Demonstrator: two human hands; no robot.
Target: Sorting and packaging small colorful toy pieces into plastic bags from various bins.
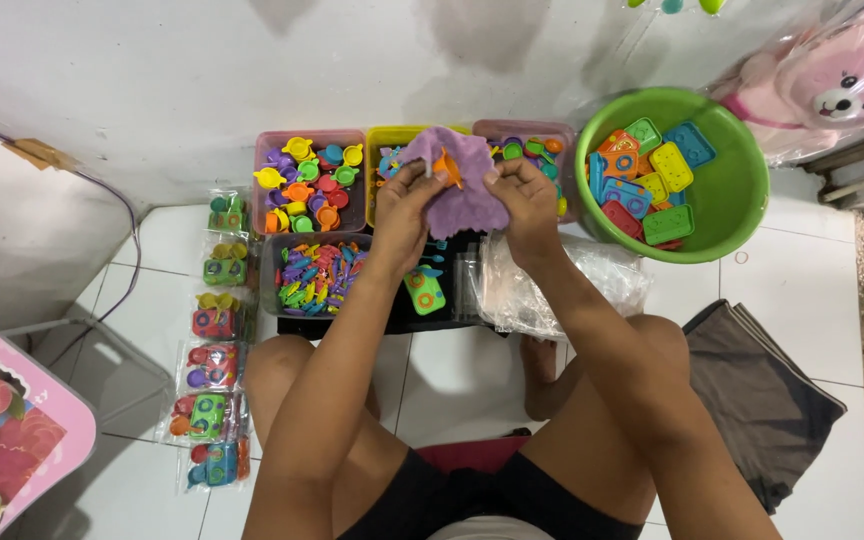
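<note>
Both your hands meet in front of you, raised above the trays on the floor: your left hand (404, 200) pinches the left edge of a purple cloth (457, 180), and your right hand (524, 195) pinches its right edge, so the cloth hangs spread between them. Each hand is closed on the fabric, thumbs toward the middle. A small orange toy piece (447, 167) sits against the cloth near its top, just beside your left fingertips; you cannot tell from this angle whether those fingers grip it or it merely rests on the fabric.

Directly beneath the cloth lie a pink tray of toy cups (309, 180), a yellow tray (382, 170) partly hidden behind your left hand, and another pink tray (537, 140) behind your right. Nearer your knees, a grey tray of toy cutlery (312, 275) sits beside a green toy phone (424, 290) on a dark mat. A stack of clear plastic bags (552, 285) lies under your right forearm. To your right stands a green basin (732, 190) holding coloured toy phones. To your left, a column of filled toy packets (214, 340) runs along the white tiles, well apart from your hands.
</note>
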